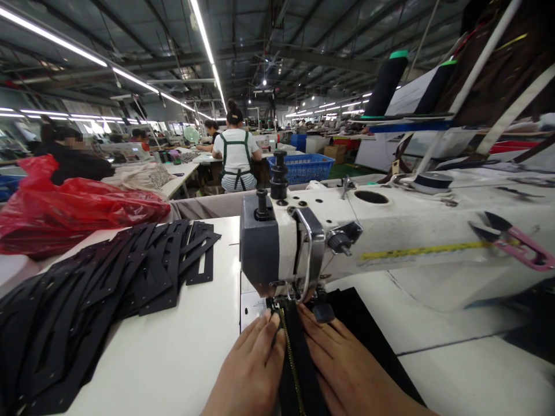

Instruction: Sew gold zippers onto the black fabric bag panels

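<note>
A black zipper (291, 361) with brass-coloured teeth runs lengthwise toward the needle area of a white sewing machine (390, 216). My left hand (255, 361) is at its left edge, fingers bent and close together, with the dark tape between thumb and forefinger. On the other side, my right hand (342, 364) lies over black fabric (368, 323), its fingers stretched forward and pressing down beside the zipper. Both sets of fingertips are just in front of the presser foot (286, 297). The needle itself is hard to make out.
Many black slotted pieces (108, 277) lie overlapped on the white table (173, 358) at left, near a red plastic bag (87, 202). Pink-handled snips (526, 245) rest against the machine arm. Thread cones (384, 86) stand above right. Ahead are a blue basket (303, 167) and a seated person (236, 150).
</note>
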Tool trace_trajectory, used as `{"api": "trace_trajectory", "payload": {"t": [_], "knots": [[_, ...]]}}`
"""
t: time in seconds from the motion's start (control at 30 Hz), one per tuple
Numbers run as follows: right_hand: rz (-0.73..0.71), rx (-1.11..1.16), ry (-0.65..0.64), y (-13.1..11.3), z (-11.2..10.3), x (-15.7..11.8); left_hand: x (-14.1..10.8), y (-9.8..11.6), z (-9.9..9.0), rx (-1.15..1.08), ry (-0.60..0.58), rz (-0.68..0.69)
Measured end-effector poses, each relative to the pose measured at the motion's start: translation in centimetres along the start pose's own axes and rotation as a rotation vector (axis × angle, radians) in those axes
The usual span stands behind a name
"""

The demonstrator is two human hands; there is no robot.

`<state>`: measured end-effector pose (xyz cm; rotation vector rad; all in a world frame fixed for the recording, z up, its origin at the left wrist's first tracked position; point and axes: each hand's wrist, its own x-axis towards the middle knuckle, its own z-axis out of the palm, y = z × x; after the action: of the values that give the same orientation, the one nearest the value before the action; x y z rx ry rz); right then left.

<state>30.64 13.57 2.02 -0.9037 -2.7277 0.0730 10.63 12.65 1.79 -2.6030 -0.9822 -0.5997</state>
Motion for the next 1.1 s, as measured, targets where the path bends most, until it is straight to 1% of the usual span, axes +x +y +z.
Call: {"api": "trace_trajectory", "payload": {"t": [0.13, 0.27, 0.4, 0.53, 0.6, 0.73, 0.93, 1.03, 1.1], "knots": [[0.001, 0.016, 0.023, -0.1, -0.1, 0.0, -0.1, 0.1, 0.0, 0.005, 0.001, 0.002], [0.001, -0.015, 0.012, -0.1, -0.2, 0.1, 0.1, 0.1, -0.1, 0.043, 0.010, 0.014], [-0.008, -0.010, 0.016, -0.1, -0.1, 0.1, 0.4, 0.2, 0.0, 0.044, 0.077, 0.001], [0.000, 0.018, 0.053, -0.1, -0.1, 0.0, 0.5, 0.3, 0.1, 0.025, 0.076, -0.004], [0.008, 0.033, 0.067, -0.3, -0.2, 0.0, 0.5, 0.3, 0.3, 0.025, 0.102, -0.005], [0.037, 0.014, 0.040, -0.4, -0.3, 0.0, 0.8, 0.1, 0.4, 0.017, 0.138, -0.017], [0.052, 0.030, 0.052, -0.6, -0.1, 0.1, 1.3, 0.2, -0.2, -0.056, 0.145, -0.037], [0.048, 0.057, 0.061, -0.4, -0.3, 0.5, 1.4, 0.1, -0.3, -0.102, 0.109, -0.060], [0.045, 0.066, 0.077, -0.2, -0.7, 0.8, 1.5, -0.1, -0.3, -0.148, 0.079, -0.103]]}}
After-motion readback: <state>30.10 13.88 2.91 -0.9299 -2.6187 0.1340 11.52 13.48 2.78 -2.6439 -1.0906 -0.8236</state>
